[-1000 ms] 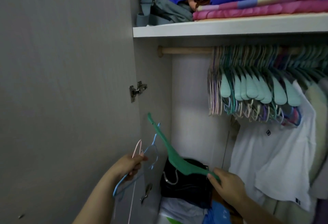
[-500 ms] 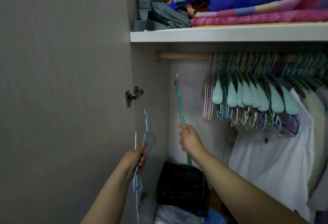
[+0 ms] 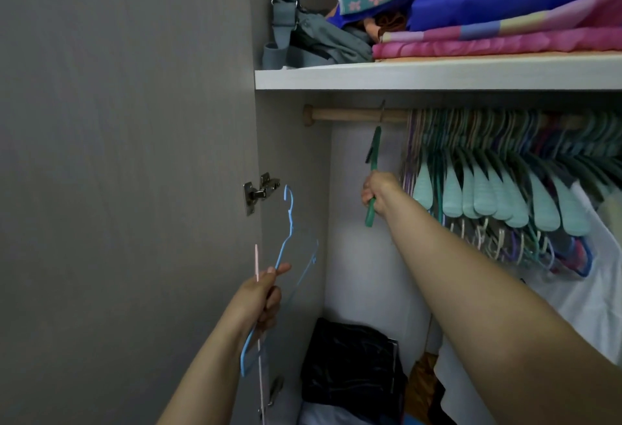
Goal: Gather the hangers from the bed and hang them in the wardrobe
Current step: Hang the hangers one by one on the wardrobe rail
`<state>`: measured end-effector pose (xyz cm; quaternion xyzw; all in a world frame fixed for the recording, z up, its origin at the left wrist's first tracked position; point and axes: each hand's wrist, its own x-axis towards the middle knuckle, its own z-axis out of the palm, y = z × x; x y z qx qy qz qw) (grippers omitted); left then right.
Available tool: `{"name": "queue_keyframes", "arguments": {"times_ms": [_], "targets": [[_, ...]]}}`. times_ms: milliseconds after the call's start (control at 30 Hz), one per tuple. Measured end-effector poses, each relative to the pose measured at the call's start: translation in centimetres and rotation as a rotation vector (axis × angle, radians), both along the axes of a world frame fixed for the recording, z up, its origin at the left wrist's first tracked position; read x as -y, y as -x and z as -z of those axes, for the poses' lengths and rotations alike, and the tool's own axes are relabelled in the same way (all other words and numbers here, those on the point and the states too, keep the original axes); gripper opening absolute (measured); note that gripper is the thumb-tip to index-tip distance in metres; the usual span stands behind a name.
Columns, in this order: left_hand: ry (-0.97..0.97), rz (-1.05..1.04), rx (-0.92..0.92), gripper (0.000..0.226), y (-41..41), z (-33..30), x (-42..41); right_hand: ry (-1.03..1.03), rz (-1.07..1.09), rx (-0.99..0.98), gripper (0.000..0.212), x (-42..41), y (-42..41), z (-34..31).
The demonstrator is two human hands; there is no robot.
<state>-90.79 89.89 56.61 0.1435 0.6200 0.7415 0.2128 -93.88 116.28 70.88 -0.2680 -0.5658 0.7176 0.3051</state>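
Green hanger (image 3: 373, 158) hooked on rod (image 3: 356, 115), right hand (image 3: 378, 193) gripping it

Two bare forearms are showing in the head view, with no sleeve, cuff or glove covering either one as far as the frame's lower edge. The left hand (image 3: 262, 293) is wearing no ring, watch or band (at least none is appearing on the side facing the camera), and its nails are looking short and unpainted. The right hand (image 3: 378, 194) is likewise showing nothing on its wrist, though its fingers are appearing too small to judge.
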Motion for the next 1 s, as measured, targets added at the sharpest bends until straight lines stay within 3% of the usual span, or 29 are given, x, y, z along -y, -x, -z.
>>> {"name": "queue_keyframes", "arguments": {"times_ms": [167, 333, 400, 500, 567, 633, 700, 767, 800, 900, 1000], "targets": [[-0.052, 0.003, 0.071, 0.034, 0.1, 0.9, 0.5, 0.116, 0.127, -0.017, 0.035, -3.0, -1.2, 0.6], [-0.058, -0.005, 0.118, 0.034, -0.5, 1.5, 0.3, -0.010, 0.066, 0.054, 0.028, -2.2, -2.8, 3.5], [-0.050, -0.004, 0.146, 0.034, -0.8, 1.5, 0.4, -0.079, -0.055, 0.106, 0.035, -0.1, -3.7, 6.9], [-0.030, 0.037, 0.213, 0.033, -1.1, 1.5, 1.0, -0.331, -0.385, 0.426, 0.068, 2.7, -5.3, 14.2], [0.022, 0.108, 0.266, 0.033, -1.3, 1.5, 1.8, -0.641, -0.561, 0.669, 0.096, 3.1, -6.4, 18.7], [0.093, 0.213, 0.304, 0.033, -1.6, 1.5, 2.5, -0.989, -0.606, 0.788, 0.107, 2.8, -7.6, 21.0], [0.120, 0.312, 0.344, 0.034, -1.9, 1.7, 3.2, -1.223, -0.544, 0.796, 0.088, 1.9, -8.5, 21.8], [0.120, 0.354, 0.382, 0.037, -2.2, 2.2, 3.5, -1.258, -0.499, 0.735, 0.033, 1.0, -9.4, 22.2], [0.137, 0.341, 0.379, 0.039, -2.3, 2.5, 3.7, -1.218, -0.505, 0.700, 0.016, 0.4, -10.0, 22.4], [0.276, 0.201, 0.282, 0.049, -2.4, 3.5, 4.1, -1.140, -0.480, 0.725, 0.037, -2.3, -12.4, 23.7], [0.383, 0.103, 0.160, 0.050, -2.2, 4.3, 4.4, -1.128, -0.340, 0.831, 0.039, -6.0, -15.4, 24.9]]}}
